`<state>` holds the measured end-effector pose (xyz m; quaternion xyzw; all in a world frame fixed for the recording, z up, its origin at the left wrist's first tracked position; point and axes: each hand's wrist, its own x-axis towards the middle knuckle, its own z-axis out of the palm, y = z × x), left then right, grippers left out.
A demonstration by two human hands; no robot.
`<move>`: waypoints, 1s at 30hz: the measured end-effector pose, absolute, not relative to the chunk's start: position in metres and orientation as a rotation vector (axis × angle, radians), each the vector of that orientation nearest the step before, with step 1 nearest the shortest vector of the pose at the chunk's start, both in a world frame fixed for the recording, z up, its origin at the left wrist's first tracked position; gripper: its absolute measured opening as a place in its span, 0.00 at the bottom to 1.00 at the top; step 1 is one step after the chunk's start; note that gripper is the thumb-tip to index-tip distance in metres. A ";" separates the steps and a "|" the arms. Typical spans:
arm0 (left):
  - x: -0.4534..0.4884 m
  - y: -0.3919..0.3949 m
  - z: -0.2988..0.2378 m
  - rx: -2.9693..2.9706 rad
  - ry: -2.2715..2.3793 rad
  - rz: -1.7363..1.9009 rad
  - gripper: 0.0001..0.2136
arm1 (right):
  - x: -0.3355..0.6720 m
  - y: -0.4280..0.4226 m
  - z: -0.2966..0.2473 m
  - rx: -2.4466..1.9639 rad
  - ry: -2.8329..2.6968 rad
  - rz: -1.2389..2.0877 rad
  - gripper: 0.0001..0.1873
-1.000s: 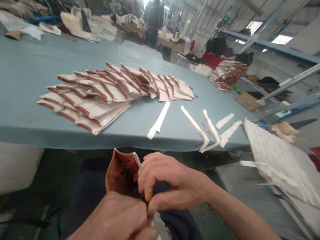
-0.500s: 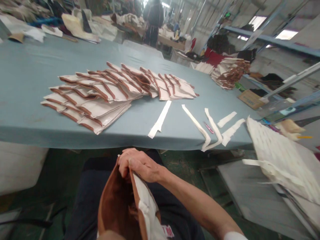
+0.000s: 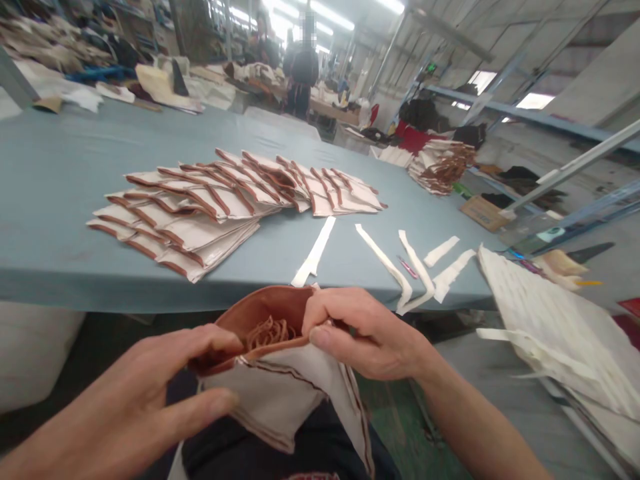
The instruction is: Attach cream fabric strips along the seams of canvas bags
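Over my lap is a white cloth bag (image 3: 273,393) with a brown lining, its mouth spread wide towards me. A tangle of brown cords (image 3: 269,332) shows inside it. My right hand (image 3: 367,333) pinches the right end of the rim between thumb and curled fingers. At the left end my left hand (image 3: 170,380) holds the rim, fingers inside the opening and thumb on the white outer face; its fingertips are partly hidden by the lining. Dark seams run along the bag's hanging front panels.
Overlapping white pieces with brown edges (image 3: 200,200) lie on the blue-green table (image 3: 45,207). Nearer its front edge are white strips (image 3: 315,253) and a small pink tool (image 3: 407,267). White sheets (image 3: 550,313) stand at the right. A person (image 3: 301,73) is in the background.
My left hand has come up into view and onto the rim. The bag has risen and turned, its mouth now wider and showing the cords. My right hand has shifted right.
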<state>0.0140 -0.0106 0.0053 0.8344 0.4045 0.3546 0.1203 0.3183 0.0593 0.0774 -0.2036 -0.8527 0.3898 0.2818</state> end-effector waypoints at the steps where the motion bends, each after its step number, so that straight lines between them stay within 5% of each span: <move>1: 0.017 -0.002 0.010 2.465 1.161 1.033 0.14 | 0.319 0.060 0.080 -0.614 -2.260 1.125 0.14; 6: 0.036 0.016 0.030 2.363 1.077 1.033 0.09 | 0.328 0.073 0.069 -0.827 -2.162 1.298 0.19; 14: 0.036 0.006 0.026 2.115 1.082 0.697 0.15 | 0.314 0.072 0.039 -0.691 -2.501 0.752 0.08; 30: 0.036 0.010 0.023 1.861 1.076 0.840 0.15 | 0.264 0.055 0.030 -0.646 -2.131 1.112 0.04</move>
